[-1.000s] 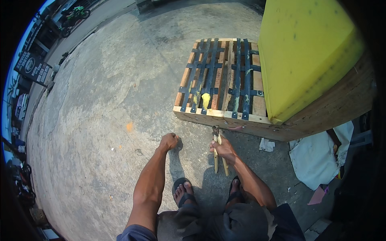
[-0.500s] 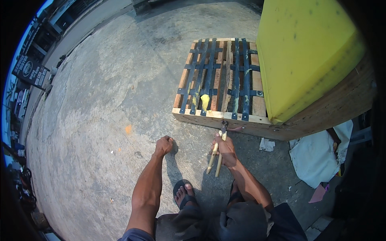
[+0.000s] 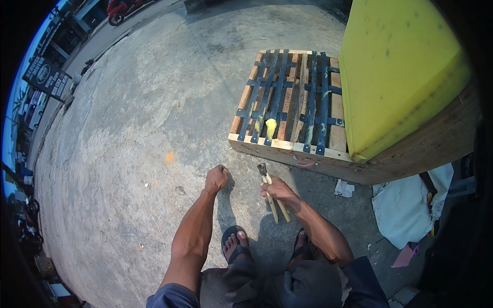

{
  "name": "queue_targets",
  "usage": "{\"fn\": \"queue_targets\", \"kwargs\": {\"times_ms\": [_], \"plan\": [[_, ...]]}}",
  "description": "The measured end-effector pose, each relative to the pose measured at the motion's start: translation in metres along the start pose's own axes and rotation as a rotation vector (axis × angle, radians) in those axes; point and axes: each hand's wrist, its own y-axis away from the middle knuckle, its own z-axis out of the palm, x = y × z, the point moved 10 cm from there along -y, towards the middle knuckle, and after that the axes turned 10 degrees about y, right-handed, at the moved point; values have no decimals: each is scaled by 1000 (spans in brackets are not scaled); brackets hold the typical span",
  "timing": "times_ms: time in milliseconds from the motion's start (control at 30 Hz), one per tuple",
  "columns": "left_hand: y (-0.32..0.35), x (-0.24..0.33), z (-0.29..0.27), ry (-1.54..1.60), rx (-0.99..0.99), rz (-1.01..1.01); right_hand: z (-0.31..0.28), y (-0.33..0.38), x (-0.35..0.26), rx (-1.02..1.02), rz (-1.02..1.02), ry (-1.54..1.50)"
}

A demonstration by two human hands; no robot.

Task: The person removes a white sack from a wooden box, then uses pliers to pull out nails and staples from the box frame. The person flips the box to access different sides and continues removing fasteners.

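Note:
My right hand (image 3: 277,189) is closed round a pair of pincers (image 3: 263,170) with a dark metal head and two pale yellowish handles. The head points away from me, and the handles stick out below my fist. In front of it stands a low wooden frame (image 3: 292,149) with dark straps (image 3: 277,97) crossed over its slats; the pincers are apart from it. My left hand (image 3: 216,179) is a closed fist held over the concrete, left of the pincers. Whatever its fingers pinch, if anything, is hidden or too small to name.
Yellow foam (image 3: 405,77) covers an upright part at the frame's right. A scrap of yellow foam (image 3: 270,128) clings to the straps. White cloth (image 3: 405,205) and a paper scrap (image 3: 344,188) lie at right. A signboard (image 3: 46,77) and red motorbike (image 3: 120,10) are far left.
My right hand has drawn the pincers off the frame's front edge, leftward and towards me. My left fist has risen slightly. The view has shifted, and a motorbike has appeared on the road.

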Motion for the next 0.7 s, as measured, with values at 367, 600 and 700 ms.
{"fn": "queue_targets", "kwargs": {"times_ms": [367, 600, 700], "plan": [[22, -50, -55, 90, 209, -206, 91, -79, -98, -137, -177, -1099], [40, -112, -72, 113, 273, -293, 102, -83, -100, -109, -241, -1190], [38, -107, -69, 119, 265, -292, 100, -83, -93, -68, -204, -1195]]}}
